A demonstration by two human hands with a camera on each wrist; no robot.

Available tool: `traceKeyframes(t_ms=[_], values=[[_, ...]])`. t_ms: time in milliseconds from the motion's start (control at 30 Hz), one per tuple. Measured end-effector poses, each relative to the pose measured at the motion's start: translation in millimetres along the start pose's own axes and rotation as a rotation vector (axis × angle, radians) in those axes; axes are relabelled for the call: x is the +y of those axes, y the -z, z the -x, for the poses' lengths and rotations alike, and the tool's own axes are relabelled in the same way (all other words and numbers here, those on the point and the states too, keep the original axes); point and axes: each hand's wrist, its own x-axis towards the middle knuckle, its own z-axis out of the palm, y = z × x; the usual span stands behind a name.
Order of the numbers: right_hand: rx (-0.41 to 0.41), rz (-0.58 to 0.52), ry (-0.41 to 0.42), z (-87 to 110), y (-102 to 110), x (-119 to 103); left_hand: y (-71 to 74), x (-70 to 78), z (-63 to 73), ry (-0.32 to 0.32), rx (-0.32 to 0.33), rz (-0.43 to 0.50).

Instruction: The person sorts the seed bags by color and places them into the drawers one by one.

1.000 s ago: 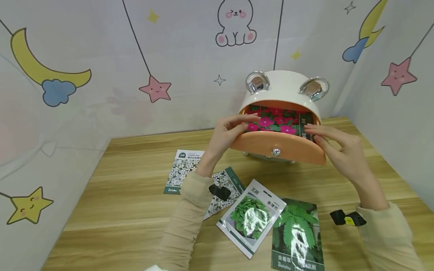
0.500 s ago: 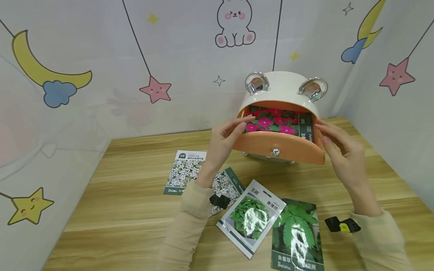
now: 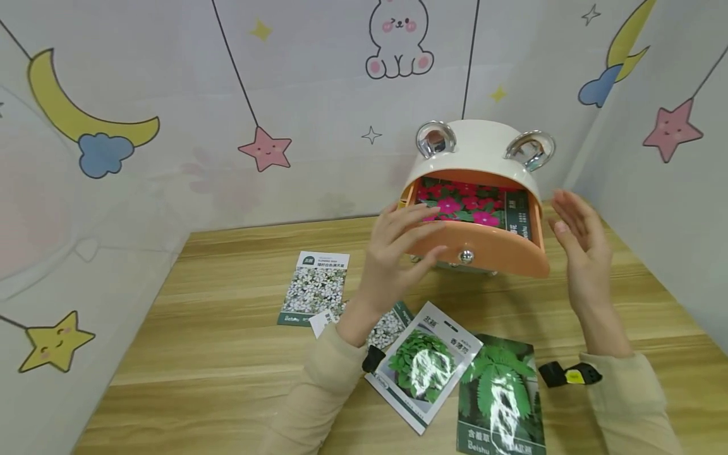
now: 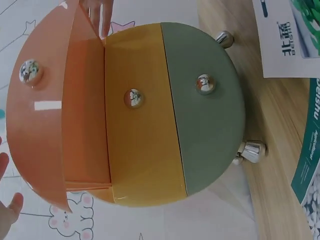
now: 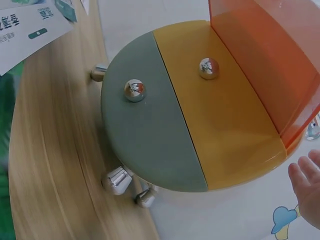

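Observation:
A small round white cabinet (image 3: 480, 142) with silver ears stands at the back right in the head view. Its orange top drawer (image 3: 500, 249) is pulled out, and a pink-flower seed packet (image 3: 472, 205) lies inside. My left hand (image 3: 392, 259) is at the drawer's front left, fingers extended over the front panel near the silver knob (image 3: 466, 256). Just off the drawer's right side, my right hand (image 3: 588, 253) is held with relaxed fingers and nothing in it. In both wrist views the yellow drawer (image 4: 142, 130) and the grey-green drawer (image 5: 145, 125) below are closed.
On the wooden table (image 3: 216, 354) lie a white-flower seed packet (image 3: 315, 284), a second one (image 3: 389, 328) partly behind the left wrist, a green-leaf packet (image 3: 423, 366) and a fern-like packet (image 3: 500, 398). A patterned wall covering (image 3: 318, 95) rises behind.
The right hand has moved off the drawer's right side and away to the right. The left hand has shifted right and lower across the drawer's front panel.

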Motion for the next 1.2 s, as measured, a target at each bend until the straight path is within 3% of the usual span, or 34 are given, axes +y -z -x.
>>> traceKeyframes(t_ms=[233, 400, 567, 900, 1200], values=[[-0.032, -0.045, -0.108, -4.1, 3.9, 6.2, -10.5, 14.4, 3.1, -0.219, -0.064, -0.260], [-0.113, -0.003, -0.178, -9.6, 3.7, 11.4, -16.8, 16.9, 7.5, -0.298, -0.091, -0.378], [-0.190, -0.059, -0.221, -14.8, 3.0, 18.0, -21.2, 17.7, 12.6, -0.361, -0.079, -0.490], [-0.188, -0.053, -0.223, -20.5, -0.4, 30.2, -32.6, 20.0, 21.0, -0.359, -0.139, -0.591], [-0.181, -0.095, -0.269, -19.3, -6.4, 30.9, -37.6, 21.1, 20.4, -0.321, -0.152, -0.596]])
